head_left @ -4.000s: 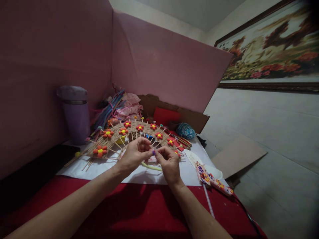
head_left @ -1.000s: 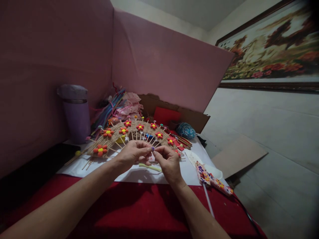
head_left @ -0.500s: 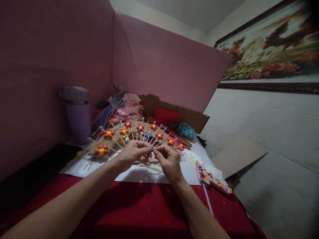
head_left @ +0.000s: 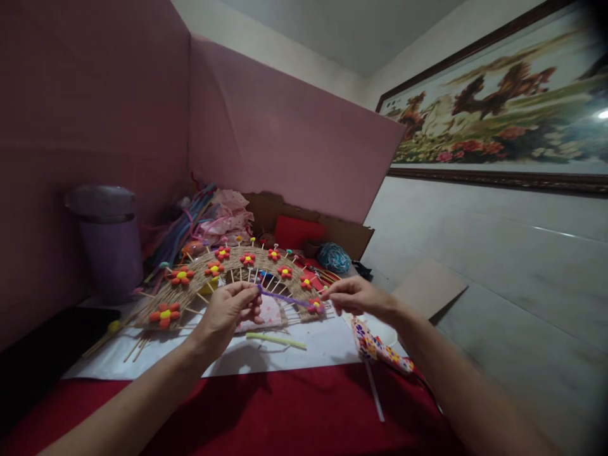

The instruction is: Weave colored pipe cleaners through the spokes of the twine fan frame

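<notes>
the left hand [head_left: 222, 313] pinches one end of a purple strand [head_left: 285, 296] between thumb and fingers, above the white paper [head_left: 289, 358] and in front of the woven arch [head_left: 260, 259]. the strand runs across to the right, its far end close to the fingertips of the right hand [head_left: 358, 296]; that hand's fingers are bent, and i cannot tell if they grip it. orange and red flowers [head_left: 182, 276] dot the arch. a pale green strip [head_left: 276, 341] lies on the paper between the hands, and a flower-patterned glue gun [head_left: 380, 350] lies below the right hand.
</notes>
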`<act>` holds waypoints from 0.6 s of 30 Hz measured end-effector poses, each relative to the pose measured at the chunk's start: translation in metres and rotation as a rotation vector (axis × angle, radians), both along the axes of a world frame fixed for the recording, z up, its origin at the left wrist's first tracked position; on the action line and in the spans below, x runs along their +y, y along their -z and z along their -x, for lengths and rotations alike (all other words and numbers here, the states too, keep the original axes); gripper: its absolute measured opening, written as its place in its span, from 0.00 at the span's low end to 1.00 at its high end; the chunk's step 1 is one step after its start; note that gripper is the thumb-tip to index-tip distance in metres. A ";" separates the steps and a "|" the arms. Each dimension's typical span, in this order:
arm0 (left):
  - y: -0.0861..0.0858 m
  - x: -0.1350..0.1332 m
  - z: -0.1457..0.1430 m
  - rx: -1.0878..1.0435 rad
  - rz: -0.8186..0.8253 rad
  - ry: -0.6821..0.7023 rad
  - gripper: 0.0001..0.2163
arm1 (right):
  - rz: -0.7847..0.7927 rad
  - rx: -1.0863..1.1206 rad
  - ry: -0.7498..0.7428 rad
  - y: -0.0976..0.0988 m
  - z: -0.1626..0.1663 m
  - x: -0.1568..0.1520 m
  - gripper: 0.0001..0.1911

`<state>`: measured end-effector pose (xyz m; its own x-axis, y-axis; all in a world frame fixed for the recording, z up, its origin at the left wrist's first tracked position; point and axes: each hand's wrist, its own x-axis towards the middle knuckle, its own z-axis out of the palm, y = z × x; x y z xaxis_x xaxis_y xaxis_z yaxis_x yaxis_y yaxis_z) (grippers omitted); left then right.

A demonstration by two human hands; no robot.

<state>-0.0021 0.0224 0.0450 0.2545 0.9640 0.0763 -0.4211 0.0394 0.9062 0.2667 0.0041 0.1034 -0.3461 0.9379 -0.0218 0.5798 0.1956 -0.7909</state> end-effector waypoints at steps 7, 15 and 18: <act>-0.003 -0.001 -0.002 -0.030 0.032 -0.004 0.11 | -0.098 -0.404 0.351 0.028 -0.062 0.102 0.13; -0.002 0.003 -0.002 -0.025 0.078 -0.069 0.11 | -0.081 -0.715 0.377 0.073 -0.060 0.152 0.12; -0.001 0.004 -0.001 -0.023 0.074 -0.075 0.12 | -0.160 -0.727 0.386 0.063 -0.062 0.154 0.17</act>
